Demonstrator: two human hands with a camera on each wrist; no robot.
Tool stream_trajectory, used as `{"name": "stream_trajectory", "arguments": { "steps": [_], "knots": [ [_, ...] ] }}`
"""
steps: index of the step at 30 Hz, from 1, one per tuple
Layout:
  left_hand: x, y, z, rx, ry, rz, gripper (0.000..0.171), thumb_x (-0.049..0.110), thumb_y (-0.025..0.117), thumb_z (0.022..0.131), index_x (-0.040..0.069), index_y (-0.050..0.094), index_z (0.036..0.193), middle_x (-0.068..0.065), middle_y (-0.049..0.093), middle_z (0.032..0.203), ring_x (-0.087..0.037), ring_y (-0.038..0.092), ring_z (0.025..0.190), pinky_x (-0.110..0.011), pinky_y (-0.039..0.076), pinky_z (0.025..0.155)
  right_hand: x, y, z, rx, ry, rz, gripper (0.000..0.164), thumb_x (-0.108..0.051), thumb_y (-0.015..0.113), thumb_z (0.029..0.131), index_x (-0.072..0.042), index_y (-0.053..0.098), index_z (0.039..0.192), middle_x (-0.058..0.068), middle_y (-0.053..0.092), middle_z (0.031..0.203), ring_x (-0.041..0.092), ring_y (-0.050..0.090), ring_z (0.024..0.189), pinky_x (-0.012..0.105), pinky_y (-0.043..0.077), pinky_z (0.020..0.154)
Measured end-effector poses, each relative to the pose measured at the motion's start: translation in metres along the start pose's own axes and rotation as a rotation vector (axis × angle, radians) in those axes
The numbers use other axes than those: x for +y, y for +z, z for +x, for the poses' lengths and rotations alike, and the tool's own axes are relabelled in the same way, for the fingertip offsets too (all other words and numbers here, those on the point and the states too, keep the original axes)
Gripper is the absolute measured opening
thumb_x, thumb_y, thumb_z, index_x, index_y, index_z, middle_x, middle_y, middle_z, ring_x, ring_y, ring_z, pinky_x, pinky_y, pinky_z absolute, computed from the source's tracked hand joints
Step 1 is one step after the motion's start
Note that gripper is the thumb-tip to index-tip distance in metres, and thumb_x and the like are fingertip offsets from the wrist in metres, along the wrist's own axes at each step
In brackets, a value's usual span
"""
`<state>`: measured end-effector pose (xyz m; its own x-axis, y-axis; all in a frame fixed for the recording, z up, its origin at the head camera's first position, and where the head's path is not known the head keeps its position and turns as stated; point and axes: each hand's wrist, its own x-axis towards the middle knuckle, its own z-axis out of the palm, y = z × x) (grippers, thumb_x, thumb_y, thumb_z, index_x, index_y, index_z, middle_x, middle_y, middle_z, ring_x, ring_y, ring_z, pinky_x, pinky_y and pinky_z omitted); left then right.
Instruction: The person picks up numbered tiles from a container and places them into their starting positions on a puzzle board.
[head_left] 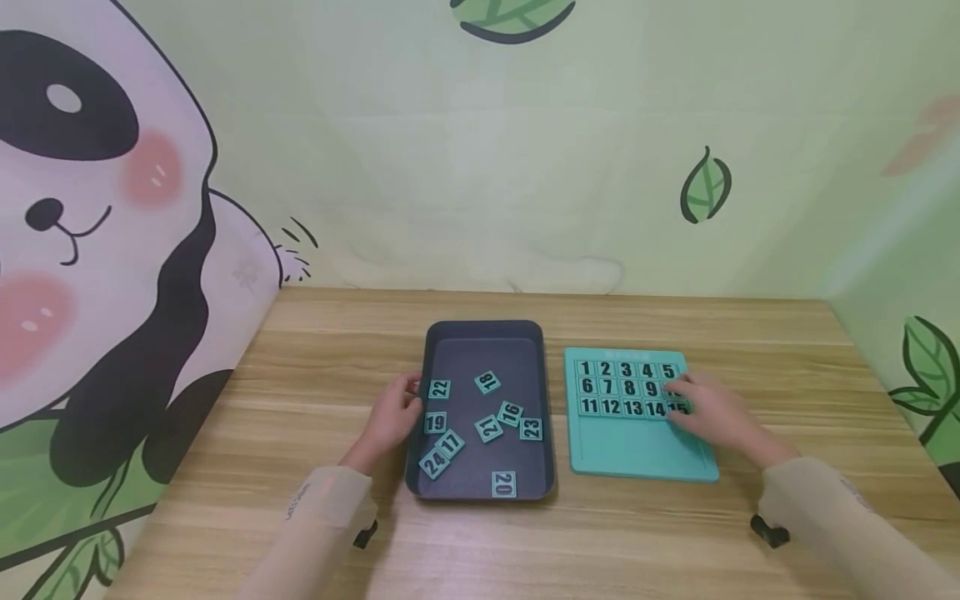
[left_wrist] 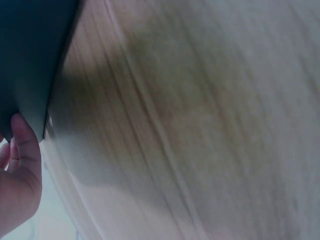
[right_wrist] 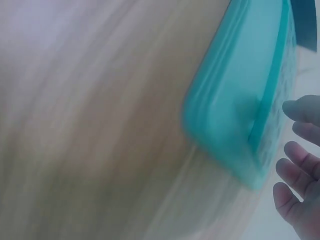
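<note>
At the left edge of a dark rectangular tray (head_left: 480, 329), my left hand (head_left: 392, 410) grips the rim. In the left wrist view, the thumb (left_wrist: 26, 140) lies against the tray's dark wall. Several teal square tiles with black numbers lie scattered in the tray, among them tile 18 (head_left: 487, 382), tile 21 (head_left: 489, 428) and tile 20 (head_left: 504, 484). To the right lies a teal board (head_left: 630, 450) with tiles 1 to 15 in three rows. My right hand (head_left: 712, 408) is over the board's right side, fingers spread and slightly bent, partly covering tiles 10 and 15.
Both tray and board lie on a wooden table (head_left: 337, 333), side by side with a narrow gap. Behind the table stands a pale green wall (head_left: 525, 183) with leaf drawings and a large panda (head_left: 97, 250) on the left.
</note>
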<state>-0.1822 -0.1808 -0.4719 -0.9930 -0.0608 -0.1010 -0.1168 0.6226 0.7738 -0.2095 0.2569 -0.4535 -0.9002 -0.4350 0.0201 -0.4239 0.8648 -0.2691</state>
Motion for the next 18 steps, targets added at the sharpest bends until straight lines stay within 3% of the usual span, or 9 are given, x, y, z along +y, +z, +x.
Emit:
{"name": "stream_trajectory", "arguments": {
  "steps": [9,18],
  "knots": [
    [0.000,0.000,-0.001,0.002,-0.004,-0.003,0.042,0.006,0.044,0.086,0.003,0.041,0.128,-0.014,0.050,0.110,-0.024,0.054,0.093,-0.034,0.049,0.076,-0.037,0.009,0.023,0.027,-0.086,0.042,0.036,-0.017,0.066,0.074,-0.005,0.061,0.108,0.008,0.055,0.094,0.017,0.050,0.081,0.032,0.046,0.065],
    [0.000,0.000,-0.001,-0.010,-0.018,-0.008,0.042,0.007,0.044,0.087,0.004,0.040,0.128,-0.013,0.050,0.112,-0.024,0.054,0.096,-0.035,0.048,0.079,-0.091,0.007,0.049,0.036,-0.222,0.087,0.036,-0.019,0.066,0.075,-0.010,0.061,0.110,0.006,0.055,0.101,0.021,0.051,0.092,0.038,0.047,0.075]
  ]
}}
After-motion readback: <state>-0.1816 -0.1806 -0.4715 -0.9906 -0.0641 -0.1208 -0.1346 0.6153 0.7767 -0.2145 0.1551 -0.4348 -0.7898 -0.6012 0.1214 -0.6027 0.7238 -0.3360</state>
